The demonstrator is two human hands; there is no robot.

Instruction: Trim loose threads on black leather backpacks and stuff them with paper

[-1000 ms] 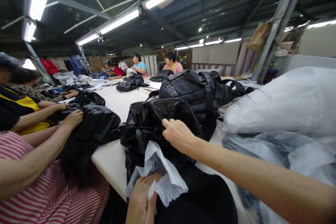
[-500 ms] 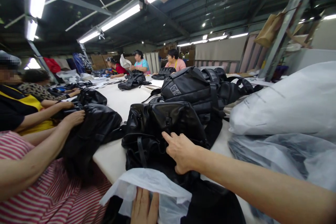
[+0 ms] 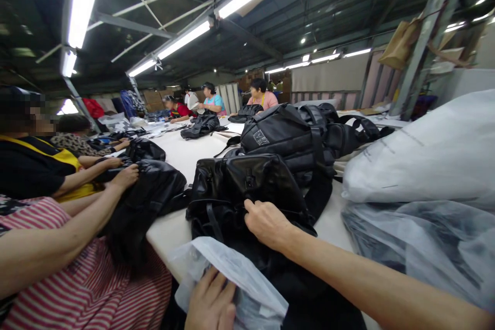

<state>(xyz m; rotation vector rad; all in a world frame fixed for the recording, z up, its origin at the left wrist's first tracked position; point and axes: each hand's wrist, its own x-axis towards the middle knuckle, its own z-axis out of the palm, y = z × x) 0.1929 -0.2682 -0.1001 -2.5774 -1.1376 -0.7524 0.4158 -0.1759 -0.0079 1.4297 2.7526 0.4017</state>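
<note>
A black leather backpack (image 3: pixel 247 185) lies at the near edge of a long white table (image 3: pixel 185 152). My right hand (image 3: pixel 266 223) rests on its front with the fingers curled into the material, gripping it. Low in the frame my left hand (image 3: pixel 211 301) holds a clear plastic bag (image 3: pixel 235 278) against the lower part of the backpack. A second, larger black backpack (image 3: pixel 286 136) stands just behind the first one.
Bagged goods in white and clear plastic (image 3: pixel 425 165) pile up on the right. A person in a red striped shirt (image 3: pixel 77 289) beside me handles another black bag (image 3: pixel 147 191). More workers and bags sit along the table's left and far end.
My left hand has dropped lower and pulled the plastic bag down and flatter. My right hand slid slightly down the backpack's front. The view shifted a little to the left.
</note>
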